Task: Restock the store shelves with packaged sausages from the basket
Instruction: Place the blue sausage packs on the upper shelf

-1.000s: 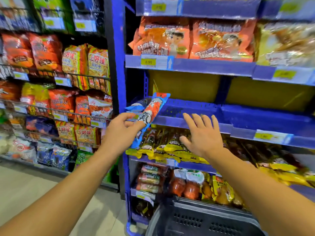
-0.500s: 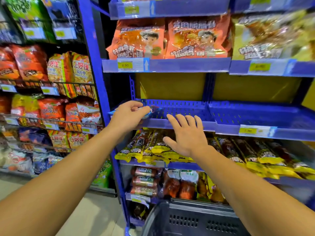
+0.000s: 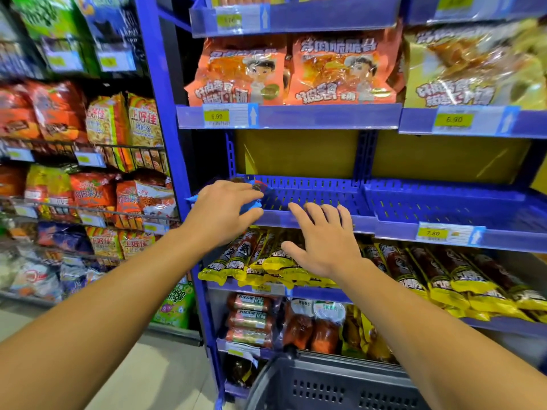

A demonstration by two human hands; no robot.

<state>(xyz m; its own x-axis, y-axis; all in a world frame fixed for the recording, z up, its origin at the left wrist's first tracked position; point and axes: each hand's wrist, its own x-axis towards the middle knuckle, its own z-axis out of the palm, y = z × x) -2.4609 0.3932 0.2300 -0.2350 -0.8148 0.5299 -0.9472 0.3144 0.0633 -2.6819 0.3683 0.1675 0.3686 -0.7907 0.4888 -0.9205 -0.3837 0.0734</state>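
Note:
My left hand (image 3: 223, 210) grips a blue and orange sausage pack (image 3: 254, 202) lying at the left end of the bare blue perforated shelf (image 3: 384, 202); the hand covers most of the pack. My right hand (image 3: 322, 241) hovers spread in front of that shelf's front lip, holding nothing. One level lower lie rows of yellow-ended sausage packs (image 3: 429, 270). The dark grey basket (image 3: 331, 386) shows at the bottom edge, and its inside is out of sight.
Orange snack bags (image 3: 290, 72) fill the shelf above. A price tag reading 7.80 (image 3: 448, 233) hangs on the shelf lip. Left of the blue upright (image 3: 168, 161), wire racks hold chip bags (image 3: 124, 122). Red sausage packs (image 3: 251, 318) sit on the lowest shelf.
My left hand brought the blue and orange pack from upright in the air down flat onto the shelf's left end. My right hand stayed spread near the shelf lip. The view moved closer.

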